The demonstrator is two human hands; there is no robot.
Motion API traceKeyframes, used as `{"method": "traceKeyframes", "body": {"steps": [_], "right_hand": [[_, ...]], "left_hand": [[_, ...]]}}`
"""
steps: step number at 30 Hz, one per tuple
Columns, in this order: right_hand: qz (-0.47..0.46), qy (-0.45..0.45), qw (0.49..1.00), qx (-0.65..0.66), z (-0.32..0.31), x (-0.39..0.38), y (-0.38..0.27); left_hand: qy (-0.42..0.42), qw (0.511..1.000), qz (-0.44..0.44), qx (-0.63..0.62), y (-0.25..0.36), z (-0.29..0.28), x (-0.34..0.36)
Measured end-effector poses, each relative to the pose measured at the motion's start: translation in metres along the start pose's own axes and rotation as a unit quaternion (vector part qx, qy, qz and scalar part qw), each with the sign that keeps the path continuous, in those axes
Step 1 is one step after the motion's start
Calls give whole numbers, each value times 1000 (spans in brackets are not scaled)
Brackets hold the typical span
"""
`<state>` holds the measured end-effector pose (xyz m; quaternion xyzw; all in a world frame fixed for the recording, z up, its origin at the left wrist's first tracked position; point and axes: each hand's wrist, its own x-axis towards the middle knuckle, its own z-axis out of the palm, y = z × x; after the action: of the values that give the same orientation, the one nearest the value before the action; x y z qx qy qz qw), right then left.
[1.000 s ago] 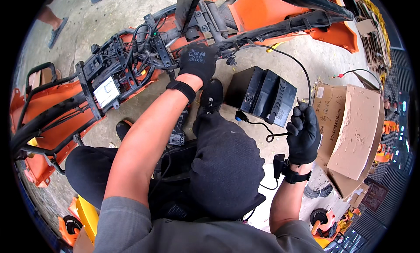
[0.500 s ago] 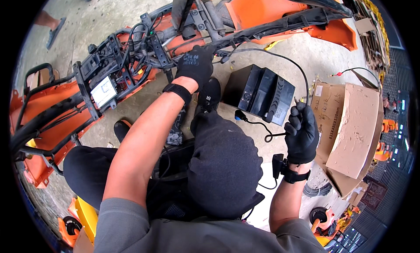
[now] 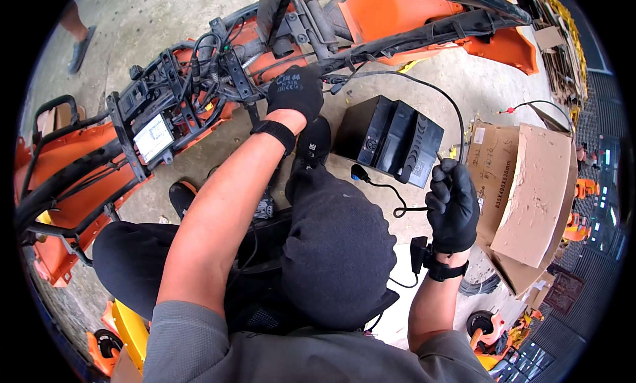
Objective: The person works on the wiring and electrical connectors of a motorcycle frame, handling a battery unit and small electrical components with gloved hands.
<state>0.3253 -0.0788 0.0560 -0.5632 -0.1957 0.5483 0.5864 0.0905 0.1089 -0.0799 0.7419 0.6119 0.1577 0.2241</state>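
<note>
Black cable [image 3: 460,132] arcs on the right, around the black box [image 3: 391,141], gripped in the curled right hand [image 3: 454,207]; the left hand [image 3: 295,95], at the frame [image 3: 411,44], hides its grip, so I can't tell.

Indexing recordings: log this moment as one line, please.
left grip: at black frame; right grip: holds black cable; black box: on floor

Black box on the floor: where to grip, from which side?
Likely by the ribbed handle, from above on the right: it runs along the upward face of the black box, toward the side nearer the right hand. Its long, narrow shape should suit wrapped fingers; clearance beneath can't be judged.
</note>
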Motion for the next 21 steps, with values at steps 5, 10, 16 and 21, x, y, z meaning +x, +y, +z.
{"method": "traceKeyframes", "body": {"steps": [5, 10, 16, 21], "right_hand": [[10, -16, 1000, -12, 1, -7, -1], [17, -21, 1000, -7, 14, -11, 1], [29, -35, 999, -1, 25, -13, 5], [46, -36, 998, 6, 27, -16, 9]], "left_hand": [[5, 999, 16, -40, -2, 3, -4], [18, 992, 86, -87, -10, 10, -14], [117, 984, 112, -71, -5, 18, -21], [-21, 997, 5, -72, 5, 2, -14]]}}
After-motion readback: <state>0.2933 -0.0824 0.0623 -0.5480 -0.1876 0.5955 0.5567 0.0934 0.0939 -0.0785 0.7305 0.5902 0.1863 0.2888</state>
